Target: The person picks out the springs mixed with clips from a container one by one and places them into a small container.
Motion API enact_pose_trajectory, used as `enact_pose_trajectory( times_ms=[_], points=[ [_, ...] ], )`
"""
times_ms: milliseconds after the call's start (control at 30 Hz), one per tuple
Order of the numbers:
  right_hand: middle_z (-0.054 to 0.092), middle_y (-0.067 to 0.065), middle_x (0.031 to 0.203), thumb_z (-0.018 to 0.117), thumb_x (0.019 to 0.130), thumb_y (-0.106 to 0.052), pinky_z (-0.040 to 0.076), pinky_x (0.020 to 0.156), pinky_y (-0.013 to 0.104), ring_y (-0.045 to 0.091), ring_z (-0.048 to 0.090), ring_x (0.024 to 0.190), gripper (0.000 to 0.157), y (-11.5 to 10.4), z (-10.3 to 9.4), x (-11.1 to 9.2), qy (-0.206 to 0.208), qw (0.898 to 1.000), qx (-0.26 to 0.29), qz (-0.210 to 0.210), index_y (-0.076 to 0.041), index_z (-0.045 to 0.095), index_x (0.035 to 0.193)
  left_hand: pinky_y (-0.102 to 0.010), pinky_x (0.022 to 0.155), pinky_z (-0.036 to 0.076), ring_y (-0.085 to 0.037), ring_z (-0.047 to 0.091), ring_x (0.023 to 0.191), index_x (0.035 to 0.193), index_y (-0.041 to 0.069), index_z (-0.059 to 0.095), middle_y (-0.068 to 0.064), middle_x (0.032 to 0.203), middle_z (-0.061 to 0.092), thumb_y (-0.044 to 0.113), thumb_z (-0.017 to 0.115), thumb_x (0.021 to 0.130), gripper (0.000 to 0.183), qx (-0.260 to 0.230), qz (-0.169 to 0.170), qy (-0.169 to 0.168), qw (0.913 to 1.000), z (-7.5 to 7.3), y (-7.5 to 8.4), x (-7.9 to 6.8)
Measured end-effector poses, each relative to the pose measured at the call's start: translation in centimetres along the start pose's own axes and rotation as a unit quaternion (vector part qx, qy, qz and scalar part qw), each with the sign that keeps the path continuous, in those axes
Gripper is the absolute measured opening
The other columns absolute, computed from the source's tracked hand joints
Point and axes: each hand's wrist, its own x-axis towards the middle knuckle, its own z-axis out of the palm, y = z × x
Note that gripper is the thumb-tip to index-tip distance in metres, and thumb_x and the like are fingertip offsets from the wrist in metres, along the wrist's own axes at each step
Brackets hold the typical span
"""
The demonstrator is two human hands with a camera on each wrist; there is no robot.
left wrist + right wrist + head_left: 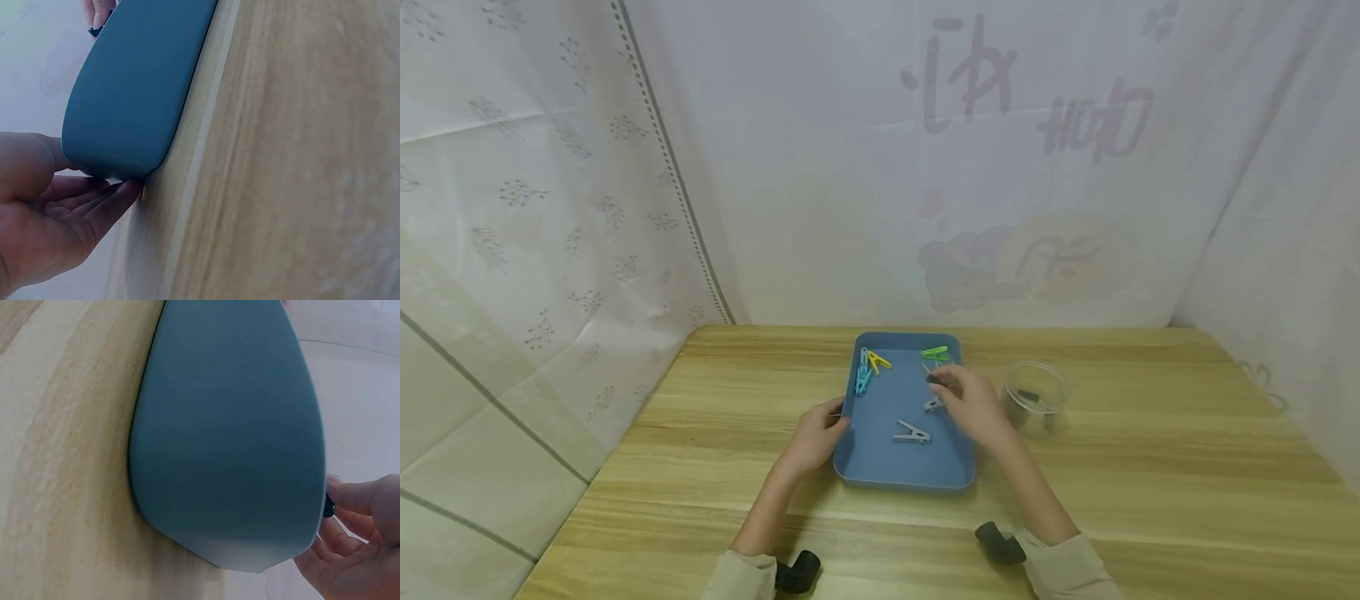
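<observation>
A blue-grey tray lies on the wooden table. At its left side my left hand holds the wall, thumb by the rim and fingers low against the outside. Over the tray's right part, my right hand pinches a small black clip, mostly hidden by the fingers. Near that hand lie a green clothespin and a grey clothespin. Another grey clothespin is closer to the front. Blue clothespins and a yellow clothespin lie at the back left.
To the right of the tray stands a clear round tub with dark pieces inside. Behind the table hangs a pale printed curtain. Each wrist bears a black device, such as the right wrist mount.
</observation>
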Motion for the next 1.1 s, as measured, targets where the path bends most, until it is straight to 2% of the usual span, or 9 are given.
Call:
enact_pose_trajectory(
  times_ms=[600, 800, 1100],
  points=[
    [0.072, 0.023, 0.128, 0.063, 0.105, -0.007, 0.057, 0.104, 0.055, 0.042, 0.069, 0.12, 0.028, -0.4, -1.5, -0.5, 0.009, 1.0, 0.0, 0.007, 0.004, 0.068, 0.13, -0.056, 0.105, 0.056, -0.051, 0.061, 0.13, 0.145, -0.017, 0.052, -0.035, 0.144, 0.058, 0.0, 0.052, 0.104, 0.044, 0.007, 0.01, -0.007, 0.9999, 0.3, 0.2, 0.4],
    [0.073, 0.025, 0.126, 0.064, 0.104, -0.005, 0.057, 0.102, 0.056, 0.043, 0.069, 0.118, 0.027, -0.6, -1.8, -0.7, 0.012, 1.0, 0.003, 0.001, 0.006, 0.068, 0.129, -0.056, 0.105, 0.056, -0.052, 0.06, 0.13, 0.144, -0.017, 0.052, -0.036, 0.144, 0.057, 0.0, 0.052, 0.104, 0.044, 0.003, 0.002, -0.006, 1.0, 0.3, 0.4, 0.3],
    [0.073, 0.025, 0.124, 0.063, 0.103, -0.002, 0.058, 0.1, 0.056, 0.043, 0.07, 0.116, 0.026, -0.8, -2.2, -0.7, 0.019, 1.0, 0.003, -0.01, 0.007, 0.068, 0.127, -0.056, 0.103, 0.057, -0.052, 0.062, 0.127, 0.142, -0.019, 0.053, -0.037, 0.142, 0.058, -0.002, 0.054, 0.103, 0.043, 0.001, 0.007, 0.003, 1.0, 0.2, 0.7, 0.1]
  ],
)
